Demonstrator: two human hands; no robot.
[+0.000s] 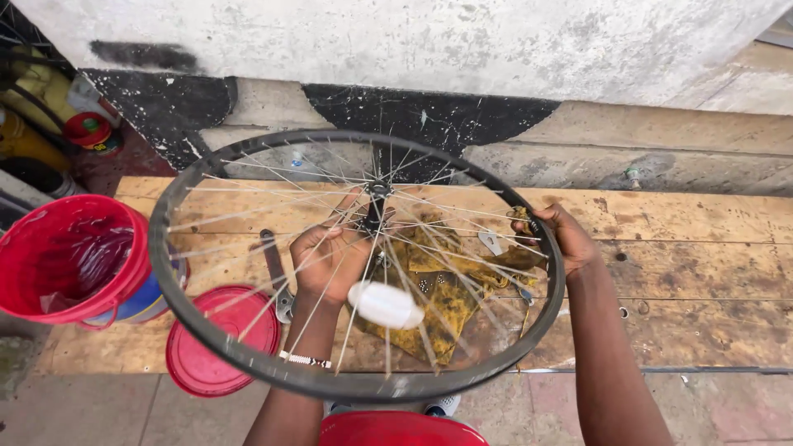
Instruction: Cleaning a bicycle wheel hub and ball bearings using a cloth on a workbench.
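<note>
a spoked bicycle wheel (248,169) is held nearly flat above the wooden worktop (702,264), with open room to its right. the left hand (330,260) reaches among the spokes near the hub (377,194), fingers curled; whether it grips i cannot tell. the right hand (568,239) is clamped on the rim's right edge, a yellow rag (450,289) below.

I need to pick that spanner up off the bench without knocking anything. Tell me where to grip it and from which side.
Grip the spanner by its bare upper handle, coming from the left. It lies flat on the wooden bench; its lower end sits against the red lid, and the wheel, held by the left hand and right hand, hangs over it, so straight down is blocked.
</note>
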